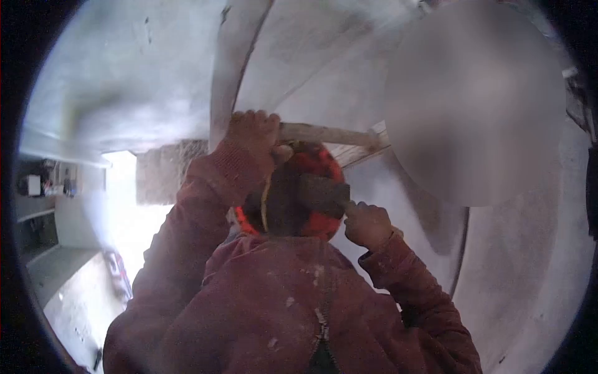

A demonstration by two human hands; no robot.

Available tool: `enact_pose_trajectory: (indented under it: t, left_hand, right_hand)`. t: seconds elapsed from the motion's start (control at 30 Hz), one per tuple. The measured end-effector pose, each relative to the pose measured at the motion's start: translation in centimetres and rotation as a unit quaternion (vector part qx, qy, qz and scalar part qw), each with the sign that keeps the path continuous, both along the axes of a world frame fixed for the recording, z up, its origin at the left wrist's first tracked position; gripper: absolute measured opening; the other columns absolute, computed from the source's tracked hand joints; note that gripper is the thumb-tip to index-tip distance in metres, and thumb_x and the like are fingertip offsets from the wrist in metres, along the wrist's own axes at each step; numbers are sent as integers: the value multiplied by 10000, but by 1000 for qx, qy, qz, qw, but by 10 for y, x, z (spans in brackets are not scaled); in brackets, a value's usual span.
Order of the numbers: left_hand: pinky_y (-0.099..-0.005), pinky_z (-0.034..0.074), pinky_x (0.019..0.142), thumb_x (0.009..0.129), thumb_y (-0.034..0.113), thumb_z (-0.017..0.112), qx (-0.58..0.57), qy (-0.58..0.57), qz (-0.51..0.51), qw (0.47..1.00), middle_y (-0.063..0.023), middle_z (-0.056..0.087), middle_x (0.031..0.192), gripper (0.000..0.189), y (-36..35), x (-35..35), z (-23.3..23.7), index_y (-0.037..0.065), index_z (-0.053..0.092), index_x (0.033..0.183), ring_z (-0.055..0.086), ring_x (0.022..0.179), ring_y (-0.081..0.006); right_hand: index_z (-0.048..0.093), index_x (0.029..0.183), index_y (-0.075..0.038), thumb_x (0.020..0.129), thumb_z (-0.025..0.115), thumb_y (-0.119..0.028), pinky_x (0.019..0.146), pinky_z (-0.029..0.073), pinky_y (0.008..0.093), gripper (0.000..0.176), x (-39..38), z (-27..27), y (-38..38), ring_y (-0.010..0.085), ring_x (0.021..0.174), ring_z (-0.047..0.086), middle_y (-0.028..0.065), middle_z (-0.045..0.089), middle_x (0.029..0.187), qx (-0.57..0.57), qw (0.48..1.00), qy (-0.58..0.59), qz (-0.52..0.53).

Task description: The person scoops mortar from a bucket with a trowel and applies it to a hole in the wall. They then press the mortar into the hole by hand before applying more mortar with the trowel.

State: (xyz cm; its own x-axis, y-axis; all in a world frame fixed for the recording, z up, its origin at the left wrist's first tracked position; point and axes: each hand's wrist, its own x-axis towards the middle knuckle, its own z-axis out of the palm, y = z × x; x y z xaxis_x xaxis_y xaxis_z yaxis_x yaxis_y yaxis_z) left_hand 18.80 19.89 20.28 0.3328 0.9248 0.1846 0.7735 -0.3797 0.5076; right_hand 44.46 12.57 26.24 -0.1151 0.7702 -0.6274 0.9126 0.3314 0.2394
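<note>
Container (325, 224): round and red-orange with a dark interior, it sits between the two hands, just above the jacket's upper edge in the head view; a yellowish line crosses its left part.
Left hand (253, 134): raised at the container's upper left, fingers curled around the end of a pale bar (327, 134), which runs rightward across the container's top.
Right hand (369, 225): lower and to the other side, fingers clenched on the end of a dark tool (321, 194), whose blocky body lies across the container; whether it touches the inside, one cannot tell.
Jacket (268, 299): maroon, specked with pale marks, zipper (322, 315) partly undone at the bottom.
Surroundings: pale wall (162, 68) behind, bright opening (134, 193) at left, shelves (38, 215) beyond it.
</note>
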Motion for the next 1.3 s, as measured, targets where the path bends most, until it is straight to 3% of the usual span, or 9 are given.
enact_pose_trajectory:
  t: [0.17, 0.23, 0.47, 0.57, 0.63, 0.8, 1.03, 1.23, 1.3]
  left_hand:
    - [-411, 381, 803, 709, 385, 545, -12, 23, 16, 1000, -163, 534, 880, 447, 0, 2, -4, -6, 507, 923, 523, 867, -296]
    - [-410, 377, 810, 713, 398, 544, -22, 20, 15, 999, -165, 533, 885, 465, -1, 2, -5, -11, 506, 930, 521, 876, -296]
    - [-405, 371, 806, 712, 404, 531, -31, 15, 14, 999, -152, 536, 867, 451, 0, 2, 1, 9, 512, 928, 521, 876, -297]
    - [-402, 372, 801, 712, 419, 526, -44, 30, 15, 998, -149, 539, 868, 463, 0, 3, -1, 12, 513, 932, 523, 880, -294]
    - [-400, 372, 798, 715, 429, 523, -27, 33, 19, 999, -149, 539, 870, 472, -1, 4, -2, 12, 513, 934, 523, 884, -291]
    - [-405, 371, 806, 695, 422, 531, -45, 9, 10, 999, -156, 542, 868, 473, 0, 2, 4, 12, 513, 931, 526, 879, -290]
    - [-405, 382, 782, 711, 417, 513, 17, 3, 23, 1000, -154, 542, 859, 453, 0, 3, -4, 16, 516, 921, 535, 858, -290]
    - [-400, 378, 795, 707, 400, 501, -21, 33, 26, 999, -148, 535, 839, 435, 0, 3, -2, 15, 511, 909, 533, 848, -284]
    - [-418, 360, 752, 725, 424, 545, -13, 0, 5, 1000, -151, 505, 843, 502, -2, 0, -1, 22, 474, 1017, 496, 825, -315]
  right_hand:
    - [564, 824, -13, 720, 552, -175, 585, 493, 408, 193, -29, -17, 5, 308, 658, 621, 173, 606, 760, -39, 999, 8, -1]
    - [566, 764, 3, 696, 567, -180, 570, 494, 402, 195, -23, -38, 1, 298, 643, 626, 176, 606, 742, 11, 1000, -4, 17]
    - [568, 760, -9, 699, 559, -165, 558, 485, 408, 168, -16, -29, -4, 295, 653, 619, 157, 601, 709, -56, 996, 28, 55]
    - [568, 759, -11, 707, 551, -164, 545, 479, 410, 162, -13, -37, -9, 296, 646, 613, 151, 599, 707, 78, 996, 37, 30]
    - [578, 779, -10, 705, 557, -180, 534, 472, 416, 187, -17, -26, -4, 300, 630, 607, 153, 598, 712, -38, 993, 73, 84]
    - [595, 794, -15, 714, 563, -188, 552, 476, 412, 193, -10, -49, -7, 285, 652, 614, 155, 596, 693, -60, 994, 45, 80]
    - [610, 843, -20, 733, 563, -233, 576, 469, 367, 244, 0, -71, 14, 259, 686, 600, 137, 605, 773, -197, 979, 52, -16]
    - [623, 885, -25, 748, 564, -271, 596, 462, 328, 288, 38, -93, 22, 236, 715, 588, 122, 613, 842, -270, 932, 170, -171]
    - [627, 900, -26, 754, 564, -284, 603, 460, 315, 303, 52, -97, 21, 228, 725, 584, 117, 616, 865, -277, 910, 212, -226]
